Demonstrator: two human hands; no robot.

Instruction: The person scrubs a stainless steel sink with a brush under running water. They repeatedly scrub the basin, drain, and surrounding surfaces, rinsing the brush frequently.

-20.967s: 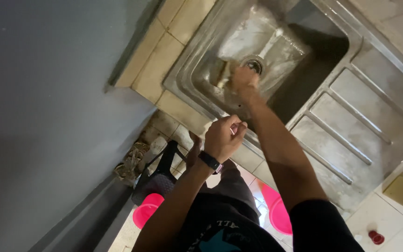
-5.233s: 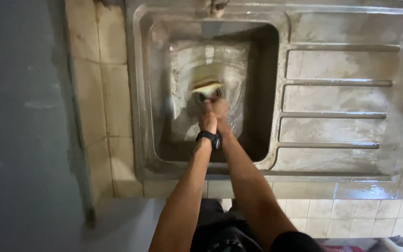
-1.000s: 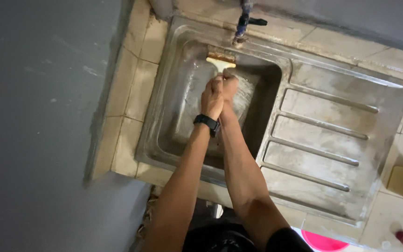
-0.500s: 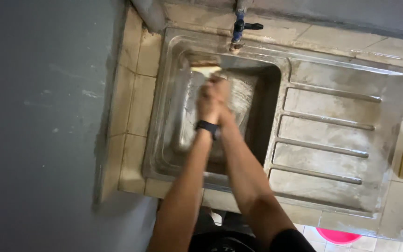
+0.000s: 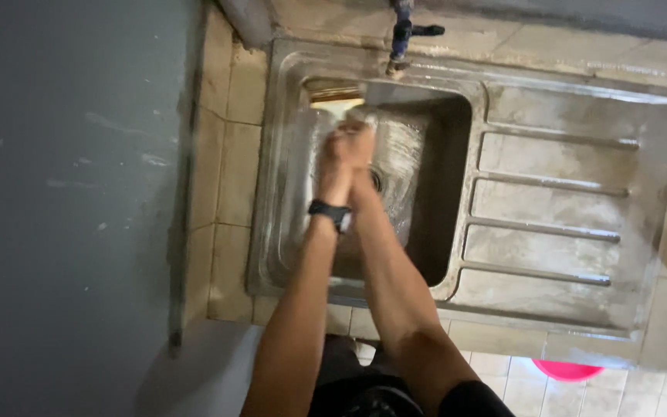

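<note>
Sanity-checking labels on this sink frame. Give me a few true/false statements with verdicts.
1. Both hands, left hand and right hand, are clasped together on one tool. True.
2. The pale scraper blade presses the back wall of the steel sink basin. True.
3. The black wristwatch sits on the right wrist. False: left wrist.
4. The ribbed steel drainboard holds stacked plates. False: nothing stands on it.
5. The dark blue tap stands behind the basin. True.

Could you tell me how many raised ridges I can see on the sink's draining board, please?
4: the ridges run across the draining board, right of the basin, stacked from far through and to nearest. None seems hidden.
</note>
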